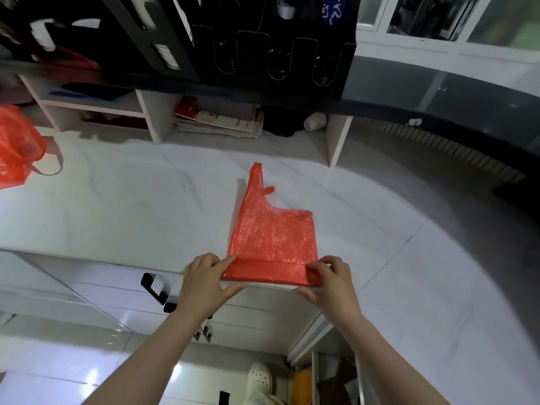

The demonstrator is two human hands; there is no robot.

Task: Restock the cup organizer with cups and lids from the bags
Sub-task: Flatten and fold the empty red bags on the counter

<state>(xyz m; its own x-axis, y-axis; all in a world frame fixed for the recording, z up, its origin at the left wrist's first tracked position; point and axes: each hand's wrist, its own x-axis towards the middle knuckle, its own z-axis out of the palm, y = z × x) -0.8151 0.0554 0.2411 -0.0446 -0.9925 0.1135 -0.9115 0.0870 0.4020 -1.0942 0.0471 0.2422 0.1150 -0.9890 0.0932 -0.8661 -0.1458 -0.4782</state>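
Landmark for all positions: the red translucent plastic carrier bag, lying flat on the white marble-patterned surface with its near end at the surface's front edge. It looks empty and is pressed smooth. One handle strip points away from the person.

Hands: the left hand is at the carrier bag's near-left corner and the right hand at its near-right corner. The near end is turned over into a narrow, darker double band. On each hand the fingers lie curled over the top of the band with the thumb under the edge, so both hands pinch the fold. Neither is spread.

Other items: the black slotted cup organizer stands beyond the carrier bag's far end, up on a raised dark counter. Dark shapes show through its slots, but it cannot be told whether they are cups or lids. A crumpled red plastic bag sits well to the left of the carrier bag and a little farther back. It is puffed up, so it may hold stock. No loose cups or lids are visible.

Judgement, step in hand: tidying. An emptied bag is being folded up from its near end.

Judgement, next move: roll or fold the band away from the person toward the handle. Both corners need to advance evenly so the thin film does not skew or spring open. The bag to the left would then want checking.
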